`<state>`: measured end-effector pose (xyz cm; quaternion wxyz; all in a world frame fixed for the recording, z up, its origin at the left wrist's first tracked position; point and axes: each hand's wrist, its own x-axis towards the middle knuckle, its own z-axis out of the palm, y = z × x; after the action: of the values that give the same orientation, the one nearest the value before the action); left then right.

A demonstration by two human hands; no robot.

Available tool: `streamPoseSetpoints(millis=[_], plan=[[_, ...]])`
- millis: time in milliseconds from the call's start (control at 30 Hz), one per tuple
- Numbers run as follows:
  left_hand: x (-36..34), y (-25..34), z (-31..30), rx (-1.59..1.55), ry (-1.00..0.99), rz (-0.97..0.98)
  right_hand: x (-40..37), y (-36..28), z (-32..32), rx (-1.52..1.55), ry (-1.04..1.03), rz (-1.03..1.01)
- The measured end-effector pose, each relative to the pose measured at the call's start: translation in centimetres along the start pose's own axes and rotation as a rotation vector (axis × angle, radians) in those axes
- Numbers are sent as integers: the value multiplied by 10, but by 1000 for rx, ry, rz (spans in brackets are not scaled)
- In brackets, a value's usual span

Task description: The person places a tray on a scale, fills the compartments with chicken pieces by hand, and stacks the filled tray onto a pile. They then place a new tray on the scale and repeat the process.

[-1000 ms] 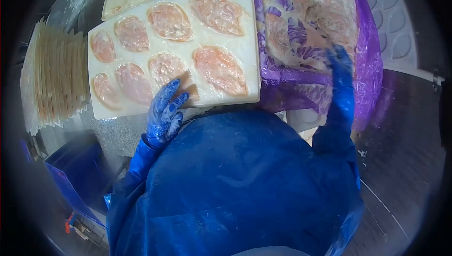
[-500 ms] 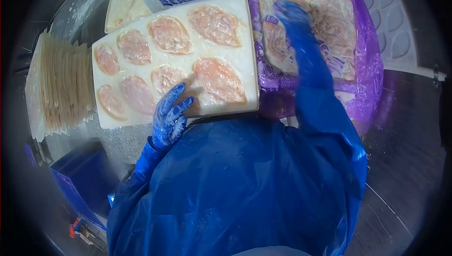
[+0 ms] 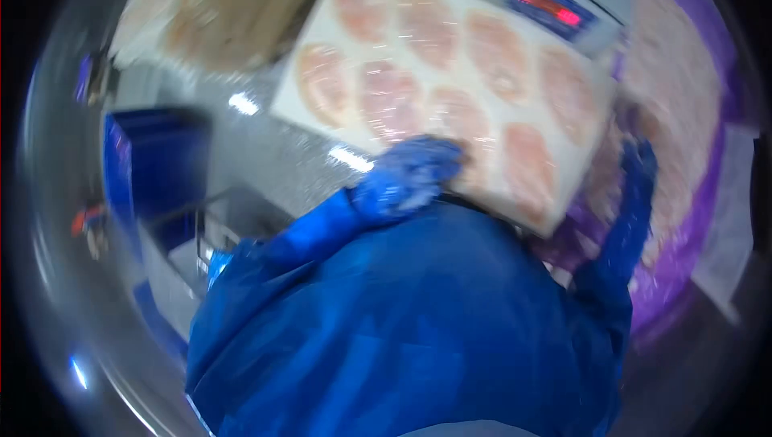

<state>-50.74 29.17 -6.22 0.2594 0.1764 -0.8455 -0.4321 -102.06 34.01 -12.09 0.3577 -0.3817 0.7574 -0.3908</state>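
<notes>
A white tray [image 3: 366, 127] with several oval hollows, each filled with pale pink meat, lies in front of me. My left hand [image 3: 410, 176], in a wet blue glove, is at the tray's near edge beside a filled hollow; its fingers are smeared by motion. At the right, my right hand [image 3: 638, 155], also gloved in blue, is over the mass of raw meat [image 3: 671, 75] in a container lined with purple film [image 3: 675, 288]. Blur hides whether its fingers hold any meat.
Behind the tray stands a grey scale with a red lit display [image 3: 551, 7]. A stack of pale sheets [image 3: 241, 11] is at the upper left. A blue bin [image 3: 153, 172] stands at the left, near a metal frame [image 3: 197, 236]. White sheeting [image 3: 728, 220] shows at the far right.
The whole view has turned and blurred, with the tray now tilted and further right. My left hand has moved along the tray's near edge; my right hand has drawn nearer to me over the meat.
</notes>
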Motion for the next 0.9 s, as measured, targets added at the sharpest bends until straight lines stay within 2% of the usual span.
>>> streamPoseSetpoints(millis=[33,67,100,133,200,267,333,400,467,500,567,600,667,700,733,800,833,867,900], plan=[[-5,13,-6,192,-39,28,-12,-22,14,-13,29,-90],[-9,19,-12,159,-39,-31,-24,-49,32,210,14,-122],[-18,15,-20,153,14,-15,-45,-96,59,228,38,-240],[-26,10,-27,136,60,12,-55,-126,83,226,22,-243],[-43,12,-46,146,127,-41,-70,-174,125,262,-142,-325],[-57,13,-63,155,197,-92,-81,-217,175,159,-427,-293],[-77,12,-81,134,333,-172,-98,-262,236,68,-714,-129],[-97,12,-100,158,396,-217,-101,-260,301,-97,-979,-630],[-119,0,-112,201,617,-263,-104,-252,356,-222,-764,-1337],[-126,2,-118,191,621,-263,-113,-260,369,-232,-769,-1332],[-131,5,-132,449,591,-299,-121,-275,386,-260,-837,-356],[-128,4,-131,434,605,-300,-121,-271,389,-280,-839,-352],[-114,2,-118,570,347,-236,-120,-251,389,12,-703,-231],[-112,-8,-107,607,194,-250,-123,-257,381,48,-726,-106],[-118,-19,-103,598,200,-247,-124,-253,377,39,-723,-104],[-121,-29,-109,294,205,-312,-118,-245,366,184,-641,-50],[-127,-23,-124,738,132,-233,-115,-246,358,-94,-527,-231],[-125,-17,-128,737,131,-228,-117,-246,357,-94,-522,-230],[-125,-12,-130,654,202,-236,-120,-244,357,-316,-323,-654]])
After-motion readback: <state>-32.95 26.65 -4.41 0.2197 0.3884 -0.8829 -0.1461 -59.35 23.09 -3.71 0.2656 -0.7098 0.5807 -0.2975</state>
